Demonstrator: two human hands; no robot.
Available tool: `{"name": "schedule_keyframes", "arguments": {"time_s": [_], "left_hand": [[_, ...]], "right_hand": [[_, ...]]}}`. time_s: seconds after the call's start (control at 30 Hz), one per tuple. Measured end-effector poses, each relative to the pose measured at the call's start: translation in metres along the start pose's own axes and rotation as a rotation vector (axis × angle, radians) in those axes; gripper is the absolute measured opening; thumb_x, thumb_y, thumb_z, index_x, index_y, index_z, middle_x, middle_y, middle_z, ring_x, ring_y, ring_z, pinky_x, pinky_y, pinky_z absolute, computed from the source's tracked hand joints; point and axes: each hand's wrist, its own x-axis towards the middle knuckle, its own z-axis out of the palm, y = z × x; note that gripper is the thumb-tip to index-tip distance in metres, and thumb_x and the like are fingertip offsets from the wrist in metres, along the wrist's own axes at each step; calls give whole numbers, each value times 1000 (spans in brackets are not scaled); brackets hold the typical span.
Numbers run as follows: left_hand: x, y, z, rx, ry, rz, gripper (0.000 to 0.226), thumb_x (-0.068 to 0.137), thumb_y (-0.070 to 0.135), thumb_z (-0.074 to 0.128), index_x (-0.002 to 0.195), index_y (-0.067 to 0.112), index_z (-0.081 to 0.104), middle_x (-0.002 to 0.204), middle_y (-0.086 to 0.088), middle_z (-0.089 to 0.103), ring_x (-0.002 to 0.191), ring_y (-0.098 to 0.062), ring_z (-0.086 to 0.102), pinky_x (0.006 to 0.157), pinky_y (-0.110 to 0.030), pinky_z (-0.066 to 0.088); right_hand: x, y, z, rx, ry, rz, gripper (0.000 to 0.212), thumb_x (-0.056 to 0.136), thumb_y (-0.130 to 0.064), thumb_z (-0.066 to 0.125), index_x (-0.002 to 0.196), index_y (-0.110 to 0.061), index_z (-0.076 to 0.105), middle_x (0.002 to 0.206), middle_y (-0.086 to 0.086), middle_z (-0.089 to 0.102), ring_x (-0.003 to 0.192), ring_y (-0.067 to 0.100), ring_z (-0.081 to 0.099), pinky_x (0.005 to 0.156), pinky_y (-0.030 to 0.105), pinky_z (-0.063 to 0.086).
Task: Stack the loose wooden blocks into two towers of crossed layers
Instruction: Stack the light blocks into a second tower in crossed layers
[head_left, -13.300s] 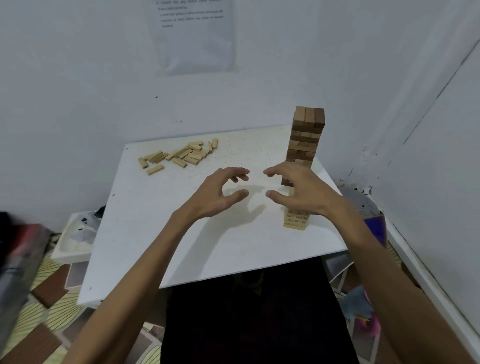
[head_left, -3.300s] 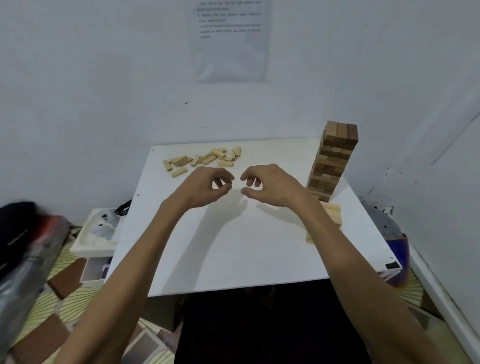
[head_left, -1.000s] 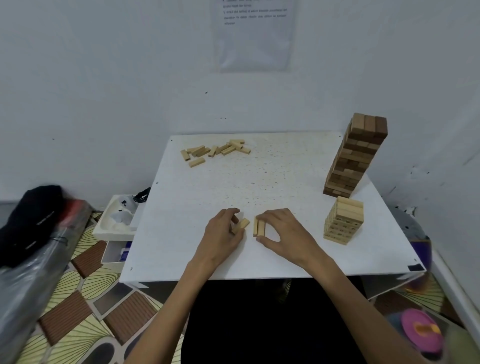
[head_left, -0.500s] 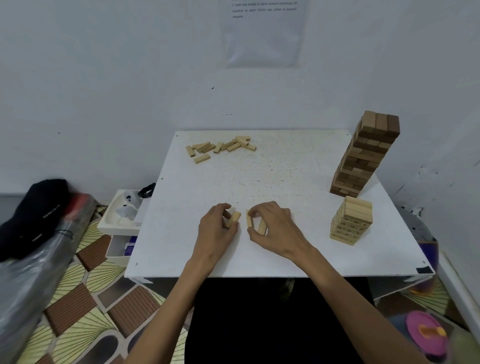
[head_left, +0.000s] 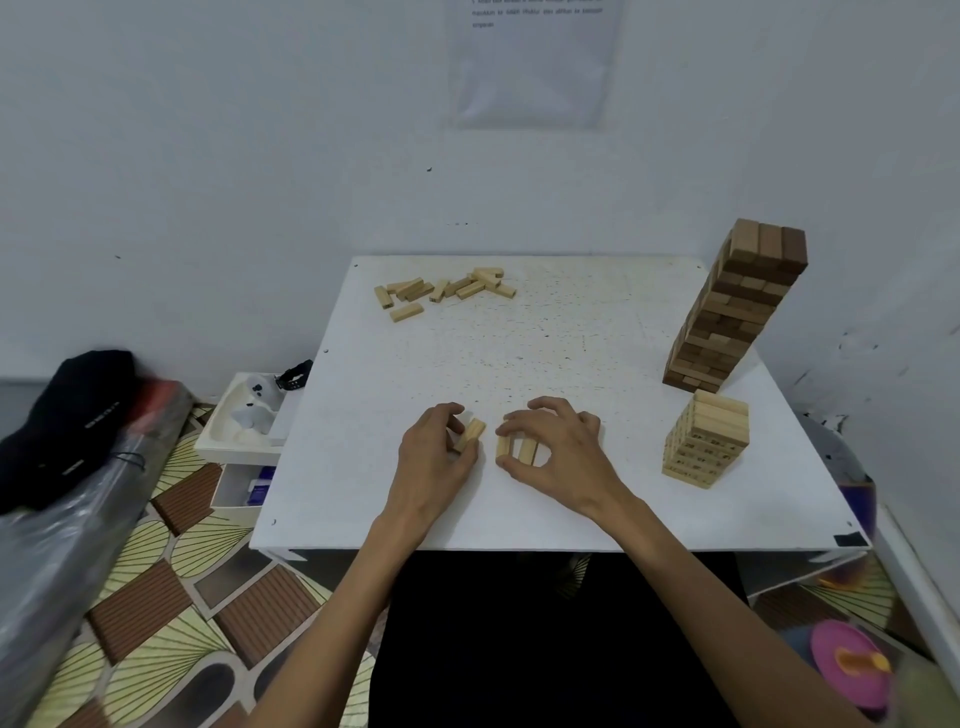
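- Near the front edge of the table (head_left: 519, 358), at its middle: the left hand (head_left: 431, 460) pinches a single block (head_left: 471, 434) between thumb and fingers. The block is tilted, not square to its neighbours.
- Just beside it, the right hand (head_left: 563, 452) curls over a pair of blocks (head_left: 517, 449) lying side by side on the surface, thumb and fingertips clamping them together.
- Right edge: a short pale tower (head_left: 706, 441) stands nearer the front, and a tall dark tower (head_left: 737, 312) stands behind it toward the far right corner.
- Far left corner: the loose pile (head_left: 447, 288) of pale blocks lies well apart from both hands.
- Step in hand, as I judge it: a three-block layer is being assembled. Two members are set and the third is not yet alongside.
- Next move, as I read it: turn the single block parallel to the pair, slide it flush against their left side, and square the ends.
- I cannot tell whether this layer then goes crosswise onto the pale tower or stays as a fresh base.
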Motion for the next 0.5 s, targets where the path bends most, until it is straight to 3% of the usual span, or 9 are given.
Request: {"name": "schedule_keyframes", "arguments": {"time_s": [0.1, 0.2, 0.3, 0.4, 0.5], "left_hand": [[-1, 5, 0, -14, 17, -17, 37, 93, 33, 70, 125, 18, 61, 97, 9, 64, 80, -1, 58, 79, -26, 49], [-2, 10, 1, -18, 13, -24, 36, 96, 36, 66, 126, 18, 61, 97, 10, 65, 79, -2, 59, 80, -26, 50], [-1, 10, -2, -29, -61, 3, 38, 96, 17, 60, 134, 15, 58, 105, 8, 67, 83, -4, 61, 84, -31, 53], [-2, 11, -5, -51, -163, 37, 53, 90, 4, 54, 142, 12, 53, 111, 7, 67, 86, -5, 62, 83, -19, 52], [-1, 14, -7, -80, -254, 41, 62, 89, 7, 60, 148, 13, 45, 114, 7, 66, 81, -3, 61, 76, -11, 48]], "right_hand": [[-5, 3, 0, 50, 33, 59, 33, 79, -56, 76, 106, -41, 64, 115, -29, 65, 135, -2, 35, 101, 40, 23], [-8, 1, 0, 30, 18, 46, 46, 77, -62, 75, 114, -39, 62, 126, -27, 61, 139, -2, 31, 102, 42, 24], [-11, 2, -5, 25, 31, 77, 62, 72, -65, 77, 124, -37, 55, 139, -22, 46, 136, 0, 32, 96, 35, 24], [-15, 11, -10, -92, -42, 121, 81, 72, -70, 71, 141, -36, 45, 131, -15, 40, 127, 8, 32, 94, 33, 25], [-14, 20, -14, -75, -110, 137, 77, 79, -66, 69, 146, -36, 45, 118, -15, 43, 120, 10, 33, 93, 35, 26]]}}
